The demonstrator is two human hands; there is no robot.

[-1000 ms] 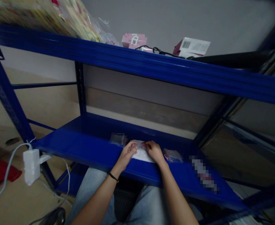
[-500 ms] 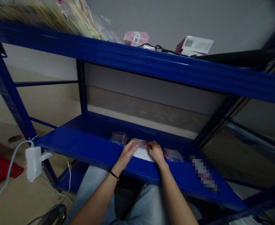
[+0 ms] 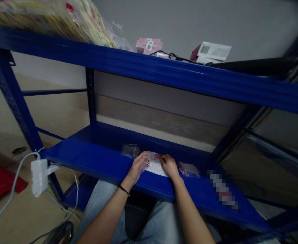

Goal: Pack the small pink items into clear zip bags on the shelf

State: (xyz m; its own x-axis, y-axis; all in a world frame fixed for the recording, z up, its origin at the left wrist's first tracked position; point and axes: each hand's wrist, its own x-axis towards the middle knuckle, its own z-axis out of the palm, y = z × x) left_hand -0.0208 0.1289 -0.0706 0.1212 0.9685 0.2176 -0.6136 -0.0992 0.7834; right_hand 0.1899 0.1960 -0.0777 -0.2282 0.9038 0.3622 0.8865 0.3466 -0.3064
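Note:
My hands rest on a low blue steel shelf (image 3: 88, 157). Between them lies a clear plastic bag with white contents and pink-red marks (image 3: 155, 166). My left hand (image 3: 138, 167) and my right hand (image 3: 169, 166) both grip its edges with their fingertips. A small clear bag (image 3: 130, 150) lies just beyond my left hand. To the right of my right hand sits another clear bag with pink bits (image 3: 188, 169). A pixelated, blurred patch (image 3: 222, 189) covers part of the shelf further right.
A blue upper shelf beam (image 3: 149, 67) crosses above, carrying a patterned plastic package (image 3: 55, 20), a pink box (image 3: 149, 45), a barcoded white box (image 3: 210, 52) and a black cable. A white adapter (image 3: 39, 178) hangs at the shelf's left end. A red object (image 3: 1, 179) lies on the floor.
The view has shifted slightly. My hands stay on the bag with only small finger movement, and the bags around them have not moved.

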